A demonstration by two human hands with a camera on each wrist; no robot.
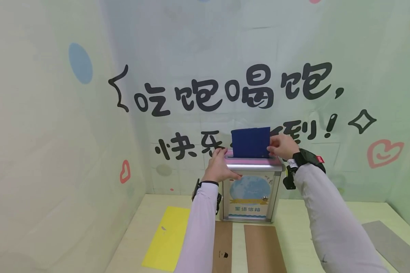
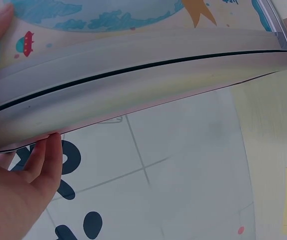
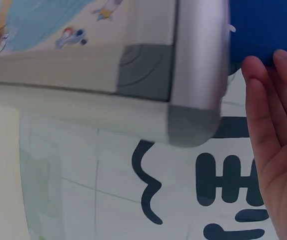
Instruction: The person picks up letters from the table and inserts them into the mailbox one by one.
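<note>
A silver-framed letter box point(image 1: 249, 189) with a pink top and a printed front stands upright against the back wall. A dark blue envelope point(image 1: 251, 142) stands on edge at the slot in its top, its lower edge hidden. My right hand point(image 1: 283, 146) pinches the envelope's right edge between thumb and fingers; the right wrist view shows the fingertips on the blue envelope point(image 3: 263, 30) beside the box's corner. With the thumb on the front and the fingers at the top left edge, my left hand point(image 1: 218, 167) grips the box.
On the pale table point(image 1: 239, 250) lie a yellow envelope point(image 1: 167, 237) at left, two brown envelopes, one left point(image 1: 223, 240) and one right point(image 1: 264, 248), before the box, and a grey envelope point(image 1: 393, 242) at right. A wall point(image 1: 198, 45) with black lettering rises behind.
</note>
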